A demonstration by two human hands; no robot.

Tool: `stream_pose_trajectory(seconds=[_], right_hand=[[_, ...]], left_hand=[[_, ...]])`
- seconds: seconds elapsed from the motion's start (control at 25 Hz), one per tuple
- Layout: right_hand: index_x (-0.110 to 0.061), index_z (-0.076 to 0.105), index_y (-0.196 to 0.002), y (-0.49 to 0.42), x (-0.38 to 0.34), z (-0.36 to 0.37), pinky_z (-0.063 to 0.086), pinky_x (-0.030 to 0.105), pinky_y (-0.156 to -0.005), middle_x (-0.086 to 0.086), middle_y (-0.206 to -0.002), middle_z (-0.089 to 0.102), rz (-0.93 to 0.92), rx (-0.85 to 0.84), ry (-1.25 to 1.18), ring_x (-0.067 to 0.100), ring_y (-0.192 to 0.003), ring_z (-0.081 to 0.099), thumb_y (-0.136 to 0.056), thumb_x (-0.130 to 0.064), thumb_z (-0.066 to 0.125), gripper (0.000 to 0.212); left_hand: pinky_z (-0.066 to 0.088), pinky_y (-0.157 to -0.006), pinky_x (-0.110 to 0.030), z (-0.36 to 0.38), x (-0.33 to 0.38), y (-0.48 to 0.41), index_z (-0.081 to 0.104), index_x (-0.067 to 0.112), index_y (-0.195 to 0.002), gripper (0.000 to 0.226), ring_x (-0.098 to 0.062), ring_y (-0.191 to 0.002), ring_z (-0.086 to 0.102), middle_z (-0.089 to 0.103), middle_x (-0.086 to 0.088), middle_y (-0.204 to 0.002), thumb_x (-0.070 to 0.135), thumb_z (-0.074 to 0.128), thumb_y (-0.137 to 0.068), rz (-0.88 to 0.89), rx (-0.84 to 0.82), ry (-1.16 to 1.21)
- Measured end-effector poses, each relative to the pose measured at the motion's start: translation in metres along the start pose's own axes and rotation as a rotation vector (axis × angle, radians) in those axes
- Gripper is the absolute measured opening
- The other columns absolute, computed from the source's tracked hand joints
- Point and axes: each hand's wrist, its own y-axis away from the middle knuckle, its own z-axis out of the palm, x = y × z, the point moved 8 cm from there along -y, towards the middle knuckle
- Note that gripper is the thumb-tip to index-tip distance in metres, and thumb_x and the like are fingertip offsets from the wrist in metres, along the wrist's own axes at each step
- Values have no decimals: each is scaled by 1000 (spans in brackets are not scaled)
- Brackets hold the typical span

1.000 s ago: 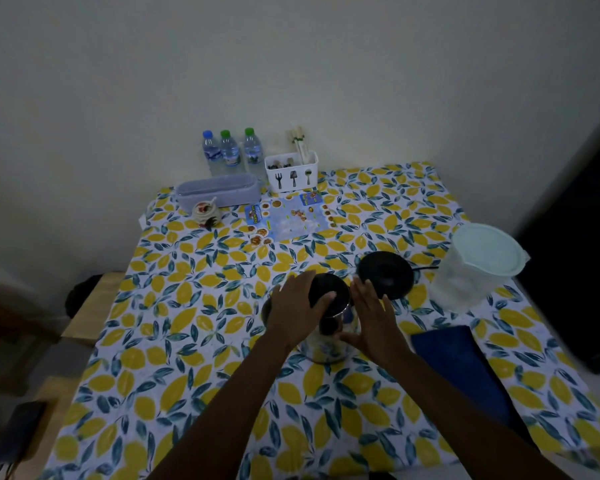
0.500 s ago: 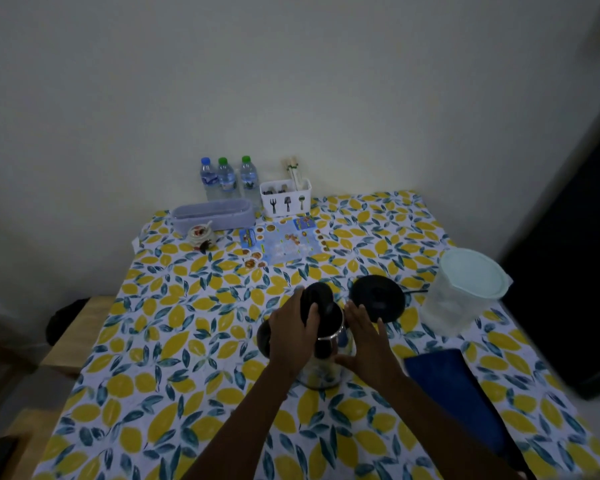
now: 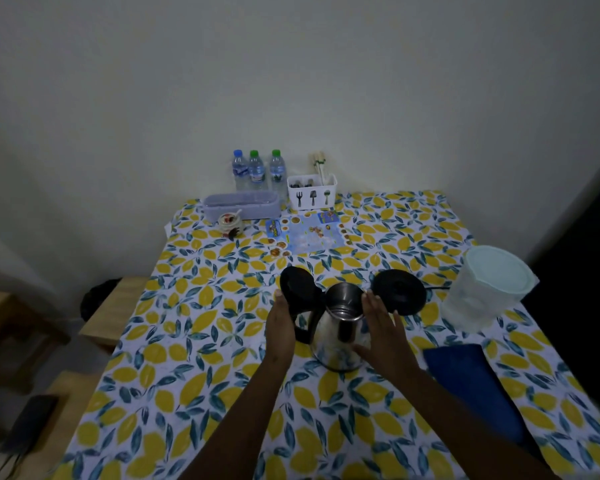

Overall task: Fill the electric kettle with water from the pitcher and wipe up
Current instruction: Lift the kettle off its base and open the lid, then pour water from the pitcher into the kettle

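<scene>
A steel electric kettle (image 3: 336,336) stands mid-table with its black lid (image 3: 296,285) swung up and back to the left, its mouth uncovered. My left hand (image 3: 280,323) rests against the lid and the black handle. My right hand (image 3: 383,329) lies flat against the kettle's right side. The kettle's round black base (image 3: 400,296) sits just behind and to the right. A translucent pitcher (image 3: 482,296) with a pale green lid stands at the right edge. A folded dark blue cloth (image 3: 471,386) lies near the front right.
The table wears a lemon-print cloth (image 3: 194,341). At the back are three water bottles (image 3: 257,169), a white cutlery caddy (image 3: 312,195), a lilac tray (image 3: 241,204), a small jar (image 3: 229,223) and a printed card (image 3: 309,233). A wooden bench (image 3: 108,317) stands to the left.
The kettle's lid, closed a second ago under my left hand, now stands open to the left. My right hand has stayed on the kettle's side. The camera has tilted.
</scene>
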Motion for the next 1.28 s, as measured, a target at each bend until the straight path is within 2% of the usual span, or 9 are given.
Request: stream_pose_trajectory(seconds=[0.08, 0.16, 0.28, 0.44, 0.64, 0.76, 0.88, 1.16, 1.28], right_hand=[[-18, -9, -151, 0, 2, -1, 10, 47, -120, -2, -160, -12, 9, -12, 19, 18, -147, -12, -85, -58, 57, 101], [-19, -9, -151, 2, 2, -2, 8, 45, -120, -3, -159, -14, 6, -20, -9, 18, -148, -11, -87, -57, 56, 99], [-22, -3, -152, 15, 5, -5, 10, 45, -119, -6, -160, -10, -27, 7, -124, 16, -149, -8, -88, -46, 61, 94], [-24, -1, -151, 33, 30, -21, 9, 44, -120, -5, -161, -3, -27, 81, -144, 16, -149, -5, -91, -45, 59, 87], [-26, -1, -151, 58, 105, -47, 3, 38, -117, -8, -159, -4, 126, 163, -145, 14, -148, -7, -90, -52, 55, 87], [-27, 3, -152, 75, 163, -64, 0, 40, -119, -8, -160, -3, 218, 205, -190, 13, -149, -7, -90, -50, 57, 86], [-29, 1, -150, 86, 220, -86, 1, 40, -119, -8, -160, 1, 276, 281, -225, 13, -149, -4, -90, -42, 62, 87], [-7, 33, -146, 68, 337, -122, 22, 47, -116, 11, -154, 34, 385, 459, -349, 29, -145, 26, -94, -18, 58, 59], [0, 42, -139, 29, 370, -127, 26, 35, -113, 20, -146, 45, 407, 412, -498, 32, -137, 39, -99, -14, 47, 43]], left_hand=[[32, -117, -46, -3, 5, 5, 34, 16, -148, 57, -26, -142, 35, 36, -9, -155, 47, 34, -100, 81, 15, -69], [33, -116, -43, -8, 10, 9, 29, 17, -150, 60, -25, -143, 32, 33, -7, -157, 46, 42, -99, 198, 83, -347], [28, -118, -40, -8, 30, 28, 27, 11, -150, 59, -24, -147, 24, 30, -10, -157, 33, 47, -99, 529, 204, -629], [24, -119, -35, 37, 43, 47, 36, 13, -145, 51, -15, -147, 19, 36, -6, -154, 25, 50, -98, 797, 81, -801], [15, -122, -33, 146, 26, 52, 28, 18, -150, 53, -12, -150, 8, 24, 0, -160, 33, 44, -101, 808, -283, -949], [15, -121, -33, 219, 17, 52, 25, 19, -151, 56, -10, -148, 6, 21, 3, -161, 35, 44, -101, 809, -404, -955], [17, -121, -36, 288, 7, 51, 27, 19, -150, 55, -11, -149, 7, 23, 1, -160, 35, 45, -100, 835, -497, -980], [17, -123, -46, 401, 2, 33, 33, 10, -148, 49, -25, -151, 9, 27, -7, -159, 29, 38, -103, 873, -591, -1081], [13, -122, -50, 440, -1, 20, 26, 8, -150, 59, -27, -151, 6, 22, -9, -161, 41, 34, -102, 830, -636, -1221]])
